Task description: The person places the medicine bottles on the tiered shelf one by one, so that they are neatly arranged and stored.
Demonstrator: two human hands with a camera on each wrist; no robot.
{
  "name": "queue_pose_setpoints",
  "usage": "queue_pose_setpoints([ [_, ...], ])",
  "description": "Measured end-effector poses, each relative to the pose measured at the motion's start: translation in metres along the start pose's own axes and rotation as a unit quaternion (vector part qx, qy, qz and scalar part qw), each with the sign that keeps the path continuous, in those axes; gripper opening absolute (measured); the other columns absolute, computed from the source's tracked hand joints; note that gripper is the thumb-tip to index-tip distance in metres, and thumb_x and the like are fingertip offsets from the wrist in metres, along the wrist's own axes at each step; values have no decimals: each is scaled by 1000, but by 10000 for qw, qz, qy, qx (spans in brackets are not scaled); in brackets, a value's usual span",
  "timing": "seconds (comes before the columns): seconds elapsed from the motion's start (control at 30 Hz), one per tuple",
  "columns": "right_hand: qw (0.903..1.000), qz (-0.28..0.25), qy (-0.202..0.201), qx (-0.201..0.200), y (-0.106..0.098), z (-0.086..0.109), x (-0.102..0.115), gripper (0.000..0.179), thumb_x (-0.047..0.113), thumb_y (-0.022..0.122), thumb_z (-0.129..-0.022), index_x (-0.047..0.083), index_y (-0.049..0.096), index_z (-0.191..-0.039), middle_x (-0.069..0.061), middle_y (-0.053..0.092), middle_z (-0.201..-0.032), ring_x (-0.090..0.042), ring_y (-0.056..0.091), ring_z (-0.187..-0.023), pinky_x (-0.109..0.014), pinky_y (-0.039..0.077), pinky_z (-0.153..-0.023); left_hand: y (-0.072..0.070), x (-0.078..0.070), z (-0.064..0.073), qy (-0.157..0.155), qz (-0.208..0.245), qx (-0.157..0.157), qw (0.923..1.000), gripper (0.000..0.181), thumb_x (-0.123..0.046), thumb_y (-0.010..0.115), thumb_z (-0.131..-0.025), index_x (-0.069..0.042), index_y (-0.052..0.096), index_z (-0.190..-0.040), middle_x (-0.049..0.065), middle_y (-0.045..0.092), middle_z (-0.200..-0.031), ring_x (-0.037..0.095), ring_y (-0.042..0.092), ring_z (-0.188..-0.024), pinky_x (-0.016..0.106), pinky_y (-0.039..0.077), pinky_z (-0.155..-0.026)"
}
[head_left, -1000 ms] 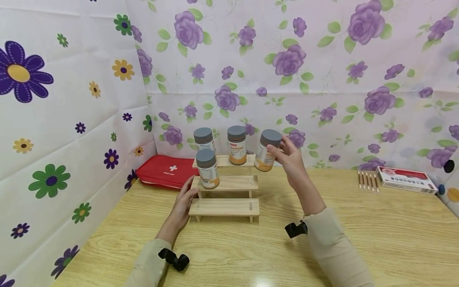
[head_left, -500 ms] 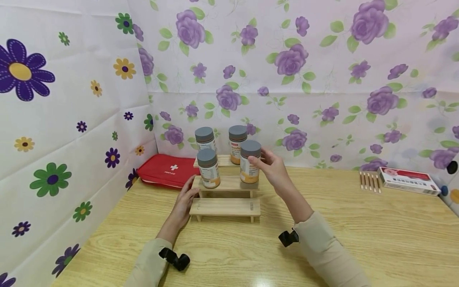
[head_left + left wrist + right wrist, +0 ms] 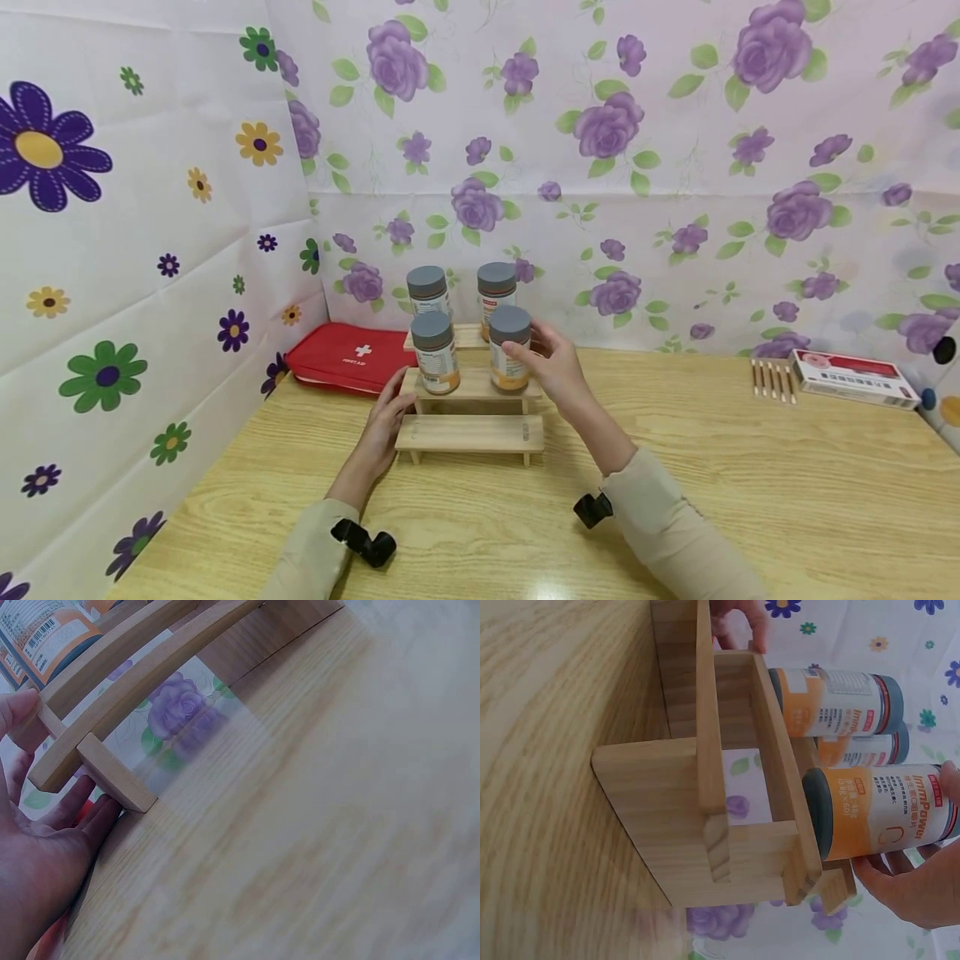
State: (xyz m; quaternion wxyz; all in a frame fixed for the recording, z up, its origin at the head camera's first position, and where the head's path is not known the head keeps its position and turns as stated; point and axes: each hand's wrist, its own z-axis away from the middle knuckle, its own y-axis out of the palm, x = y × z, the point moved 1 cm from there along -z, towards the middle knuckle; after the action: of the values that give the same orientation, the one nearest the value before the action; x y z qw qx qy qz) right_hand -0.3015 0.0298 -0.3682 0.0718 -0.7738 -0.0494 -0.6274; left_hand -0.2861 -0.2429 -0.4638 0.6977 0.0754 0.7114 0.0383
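Observation:
A three-step wooden display stand (image 3: pixel 470 432) stands on the table. My left hand (image 3: pixel 384 425) grips its left end, with the thumb (image 3: pixel 19 709) at the middle step and the other fingers around the side. My right hand (image 3: pixel 557 367) holds a grey-capped supplement bottle (image 3: pixel 510 357) upright by its upper part, at the right of the middle step. In the right wrist view, the held bottle (image 3: pixel 881 814) has its base at the step. A second bottle (image 3: pixel 437 358) is at the middle step's left. Two matching bottles, left (image 3: pixel 428 292) and right (image 3: pixel 497 292), stand on the top step, partly hidden.
Behind the stand's left side lies a red first-aid pouch (image 3: pixel 348 358). Far right on the table are several cotton swabs (image 3: pixel 774 381) and a white-and-red box (image 3: pixel 855 379). Flowered cloth (image 3: pixel 675 275) hangs along the back and left.
My right hand has brought its bottle left and down, from beside the top step to the middle step, then slightly further left. My left hand has stayed on the stand.

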Motion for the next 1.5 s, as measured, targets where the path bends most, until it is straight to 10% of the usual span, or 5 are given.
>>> queue_pose_setpoints([
  [0.87,9920,865,-770,-499,19,2,-15,62,24,73,-89,11,46,-143,-15,52,-136,-32,53,-126,-46,48,-102,3,-3,2,-2,153,-45,9999,68,-18,49,-97,-21,17,-157,5,7,-165,33,14,-150,49,9,-123],
  [1.5,9933,987,-590,82,7,5,-8,74,26,69,-91,14,29,-152,-15,49,-137,-31,49,-126,-47,46,-101,3,-4,-2,-87,152,-109,9998,69,-19,51,-96,-22,19,-157,7,15,-163,30,22,-146,49,16,-121],
])
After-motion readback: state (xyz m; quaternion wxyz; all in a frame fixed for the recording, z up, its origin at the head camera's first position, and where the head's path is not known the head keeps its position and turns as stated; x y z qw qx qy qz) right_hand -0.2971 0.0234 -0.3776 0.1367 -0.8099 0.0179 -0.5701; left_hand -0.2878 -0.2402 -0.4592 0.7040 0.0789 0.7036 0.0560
